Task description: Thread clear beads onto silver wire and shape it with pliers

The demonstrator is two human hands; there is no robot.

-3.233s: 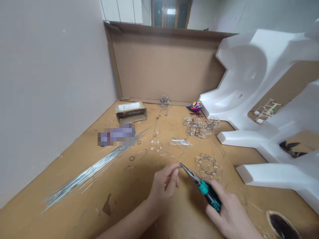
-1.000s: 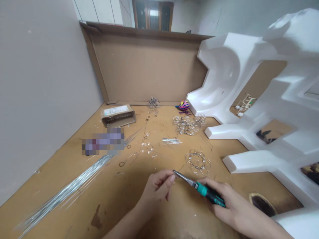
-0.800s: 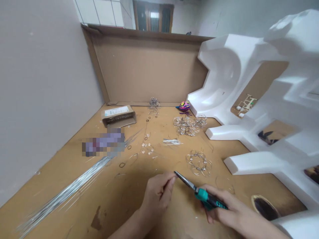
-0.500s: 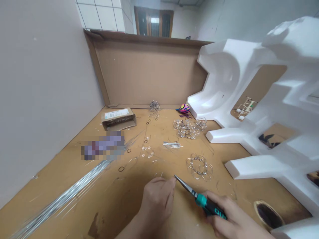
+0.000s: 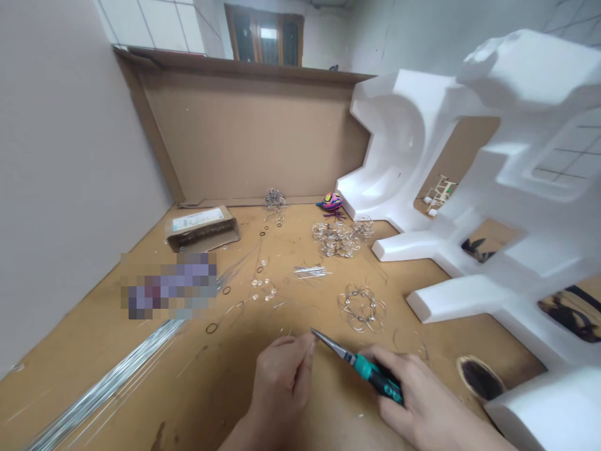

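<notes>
My left hand [image 5: 284, 369] is closed in a pinch above the table. Thin wire ends [image 5: 286, 331] show just beyond its knuckles; what lies inside the fingers is mostly hidden. Needle-nose pliers [image 5: 350, 358] with black and teal handles are gripped in my right hand [image 5: 410, 388]. Their slim jaws look closed, and the tip is right beside my left fingertips. A ring of looped wire with clear beads [image 5: 362, 308] lies beyond the pliers. Loose clear beads [image 5: 265, 290] and a small pile of short wire pieces [image 5: 311, 271] are farther up the table.
A bundle of long straight wires [image 5: 113, 379] runs along the left. Behind it lie a pixelated purplish item [image 5: 173, 282] and an open small cardboard box [image 5: 204, 228]. More wire bead loops [image 5: 338, 238] and a colourful object [image 5: 332, 201] stand near the white foam block [image 5: 441, 307].
The view has turned slightly right, so the table's things shift left in the picture. Both hands keep nearly the same pose, with the pliers' tip still beside my left fingertips.
</notes>
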